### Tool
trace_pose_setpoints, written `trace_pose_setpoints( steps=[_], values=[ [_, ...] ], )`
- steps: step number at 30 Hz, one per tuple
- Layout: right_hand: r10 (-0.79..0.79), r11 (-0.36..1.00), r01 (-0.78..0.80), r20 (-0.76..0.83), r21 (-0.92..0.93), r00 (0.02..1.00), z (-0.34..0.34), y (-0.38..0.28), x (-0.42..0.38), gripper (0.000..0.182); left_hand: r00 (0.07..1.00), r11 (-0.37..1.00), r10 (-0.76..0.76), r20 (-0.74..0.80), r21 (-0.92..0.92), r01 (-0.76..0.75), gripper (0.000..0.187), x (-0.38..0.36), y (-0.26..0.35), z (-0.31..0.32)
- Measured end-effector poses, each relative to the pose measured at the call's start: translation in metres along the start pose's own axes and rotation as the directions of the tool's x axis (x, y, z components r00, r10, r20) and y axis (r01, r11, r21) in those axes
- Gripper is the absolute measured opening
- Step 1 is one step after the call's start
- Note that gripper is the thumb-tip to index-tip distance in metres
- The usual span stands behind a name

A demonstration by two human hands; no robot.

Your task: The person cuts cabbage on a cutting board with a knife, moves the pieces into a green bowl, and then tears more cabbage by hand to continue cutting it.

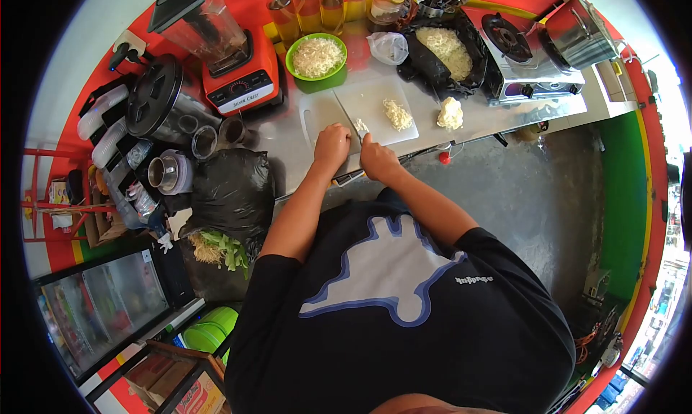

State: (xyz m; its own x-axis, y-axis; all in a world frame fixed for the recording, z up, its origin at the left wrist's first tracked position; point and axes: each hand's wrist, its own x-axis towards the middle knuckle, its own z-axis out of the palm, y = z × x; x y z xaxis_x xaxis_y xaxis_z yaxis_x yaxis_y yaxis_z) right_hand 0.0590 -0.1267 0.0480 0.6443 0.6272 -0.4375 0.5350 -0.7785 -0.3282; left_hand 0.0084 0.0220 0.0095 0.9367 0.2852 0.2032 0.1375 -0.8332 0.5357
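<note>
My right hand (379, 159) is closed around a knife, whose thin blade (354, 131) reaches over the white cutting board (322, 115). Small white cut pieces (362, 126) lie right by the blade. My left hand (332, 147) rests at the board's near edge with its fingers curled in; whatever is in them, if anything, is hidden. A small heap of chopped pale food (397, 115) sits on the board's right part. Just off the board, on the metal counter (288, 149), is a pale lumpy clump (450, 114).
Behind the board stands a green bowl (317, 82) of pale shreds. A black bag (472, 72) with more shreds lies beside a gas stove (537, 68). At left are a red blender (241, 82) and a black plastic bag (231, 190). Several bottles (306, 10) line the wall.
</note>
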Motion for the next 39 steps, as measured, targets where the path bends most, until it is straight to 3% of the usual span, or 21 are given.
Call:
trace_pose_setpoints(
  steps=[3, 8, 11, 17, 23, 30, 35, 39],
  values=[
    [-0.017, 1.0, 0.017, -0.003, -0.026, 1.0, -0.005, 0.001, 0.001, 0.031, 0.999, 0.998, 0.035, 0.005, -0.043, -0.035, 0.008, 0.0, -0.001, -0.001],
    [-0.008, 0.997, 0.01, 0.023, -0.073, 1.0, -0.004, 0.0, -0.012, 0.031, 0.999, 0.999, -0.031, 0.025, 0.016, 0.031, 0.008, 0.0, 0.007, -0.003],
    [0.006, 0.999, -0.004, 0.044, -0.046, 0.999, 0.002, 0.002, -0.011, 0.025, 1.0, 1.0, -0.006, -0.025, -0.018, 0.006, 0.008, -0.002, 0.004, 0.001],
    [-0.04, 0.997, 0.039, -0.007, -0.06, 0.999, -0.007, 0.002, 0.0, 0.028, 0.999, 1.0, 0.008, 0.04, 0.014, -0.009, 0.008, 0.002, -0.001, 0.001],
    [-0.004, 0.996, 0.005, 0.011, -0.094, 1.0, 0.004, -0.002, -0.011, 0.025, 0.999, 1.0, -0.001, -0.047, -0.01, 0.001, 0.006, -0.001, 0.005, 0.0],
    [-0.02, 0.997, 0.018, -0.023, -0.07, 1.0, -0.003, -0.005, -0.006, 0.026, 0.999, 0.999, -0.032, -0.005, -0.022, 0.032, 0.004, -0.002, 0.003, 0.001],
    [-0.017, 0.992, 0.015, -0.014, -0.126, 1.0, 0.007, -0.006, -0.012, 0.027, 0.994, 0.996, -0.054, -0.1, -0.074, 0.046, 0.004, -0.004, 0.007, 0.002],
    [-0.031, 0.998, 0.028, -0.053, -0.063, 0.998, 0.004, -0.004, 0.002, 0.029, 0.999, 0.998, -0.045, -0.015, -0.043, 0.044, 0.003, -0.005, 0.002, 0.002]
  ],
)
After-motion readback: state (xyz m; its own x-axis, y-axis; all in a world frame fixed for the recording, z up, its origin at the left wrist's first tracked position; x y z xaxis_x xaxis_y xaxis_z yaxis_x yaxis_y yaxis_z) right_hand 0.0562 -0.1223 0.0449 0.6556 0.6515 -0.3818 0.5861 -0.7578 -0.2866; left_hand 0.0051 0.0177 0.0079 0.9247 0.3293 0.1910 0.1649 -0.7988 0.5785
